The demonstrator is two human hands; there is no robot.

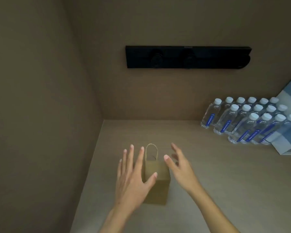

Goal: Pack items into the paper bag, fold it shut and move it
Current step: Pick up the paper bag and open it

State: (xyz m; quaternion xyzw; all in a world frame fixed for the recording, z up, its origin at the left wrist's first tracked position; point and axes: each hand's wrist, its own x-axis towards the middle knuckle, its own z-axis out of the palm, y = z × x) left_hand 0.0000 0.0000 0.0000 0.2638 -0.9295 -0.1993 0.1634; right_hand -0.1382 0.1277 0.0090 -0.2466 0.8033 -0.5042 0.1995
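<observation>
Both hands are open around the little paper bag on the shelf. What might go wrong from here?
The paper bag looks light and stands free between the left hand and right hand; an uneven touch may tip it. A wide swing right could topple the water bottles. Dim light hides the bag's mouth.

The water bottles [247, 121] at two o'clock carry blue labels [225, 126] with white print, too small and blurred to read. No other text shows anywhere.
</observation>
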